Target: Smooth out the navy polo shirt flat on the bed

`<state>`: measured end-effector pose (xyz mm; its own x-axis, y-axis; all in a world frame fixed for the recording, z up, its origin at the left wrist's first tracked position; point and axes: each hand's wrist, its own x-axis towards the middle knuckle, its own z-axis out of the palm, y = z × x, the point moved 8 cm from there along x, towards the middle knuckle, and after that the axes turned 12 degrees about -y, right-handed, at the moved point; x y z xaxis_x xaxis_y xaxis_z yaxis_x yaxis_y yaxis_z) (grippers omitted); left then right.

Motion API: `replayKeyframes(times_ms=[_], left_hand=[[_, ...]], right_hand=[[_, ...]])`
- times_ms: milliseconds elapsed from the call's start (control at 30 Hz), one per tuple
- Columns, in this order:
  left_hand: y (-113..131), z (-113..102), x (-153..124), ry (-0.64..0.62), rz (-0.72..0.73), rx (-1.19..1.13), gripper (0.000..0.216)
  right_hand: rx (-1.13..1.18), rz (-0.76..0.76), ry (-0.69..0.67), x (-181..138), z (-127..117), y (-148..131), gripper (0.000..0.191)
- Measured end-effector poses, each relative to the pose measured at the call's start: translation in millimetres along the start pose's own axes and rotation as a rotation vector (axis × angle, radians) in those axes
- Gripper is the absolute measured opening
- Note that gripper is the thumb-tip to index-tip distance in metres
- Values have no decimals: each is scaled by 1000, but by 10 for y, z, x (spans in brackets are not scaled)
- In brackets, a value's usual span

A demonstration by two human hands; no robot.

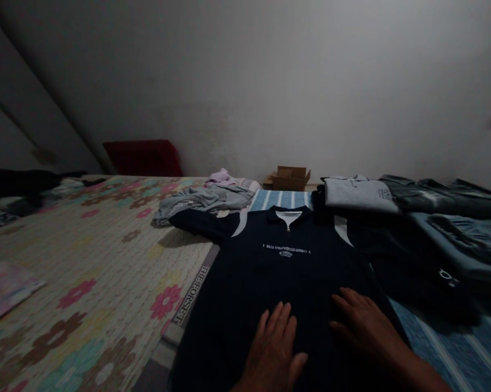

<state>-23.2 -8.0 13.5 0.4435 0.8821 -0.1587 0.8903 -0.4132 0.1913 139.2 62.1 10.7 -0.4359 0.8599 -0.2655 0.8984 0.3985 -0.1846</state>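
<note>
Dark polo shirt (286, 272) lies face up and spread flat on the bed, collar and short zip pointing away from the camera, white lettering across the chest. All positions below are taken from this shirt.

Left hand (272, 354): palm down on the lower front of the shirt, fingers nearly straight and slightly fanned, thumb out to the side. It grips nothing; it only presses the cloth.

Right hand (363, 326): just beside the left, also flat on the shirt toward its right edge, fingers extended and loosely spread, nothing pinched between them.

Around the shirt: its left sleeve reaches onto a flowered bedspread (85, 272); a crumpled grey garment (204, 201) sits beyond that sleeve. Right of the shirt, folded clothes (412, 207) lie in a row (light is poor, individual pieces hard to separate). Beyond the collar, a small cardboard box (288, 178) stands against the wall. A blue striped sheet (453, 354) shows under the shirt's right side.

Judgement: the step in hand looks like smoothing the shirt flat. The next move would call for the hands to shift outward to a sleeve or side seam and actually take hold of cloth, since flat palms cannot lift or turn it.
</note>
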Motion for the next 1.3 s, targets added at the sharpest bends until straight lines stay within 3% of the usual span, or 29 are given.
replayKeyframes(times_ms=[333, 500, 767, 1000, 1167, 1300], left_hand=[[8, 26, -42, -29, 4, -73, 50], [19, 29, -37, -53, -7, -63, 51], [77, -44, -155, -24, 54, -136, 44], [115, -114, -305, 20, 59, -170, 36], [71, -176, -387, 87, 41, -171, 36], [3, -145, -411, 101, 16, -118, 37]], right_hand=[[137, -398, 15, -330, -70, -825, 26], [47, -549, 128, -391, 103, -958, 24], [102, -506, 29, -347, 124, -949, 21], [125, -518, 82, -507, 10, -989, 18], [104, -501, 151, -627, 15, -880, 34], [93, -465, 115, -619, 127, -813, 52]])
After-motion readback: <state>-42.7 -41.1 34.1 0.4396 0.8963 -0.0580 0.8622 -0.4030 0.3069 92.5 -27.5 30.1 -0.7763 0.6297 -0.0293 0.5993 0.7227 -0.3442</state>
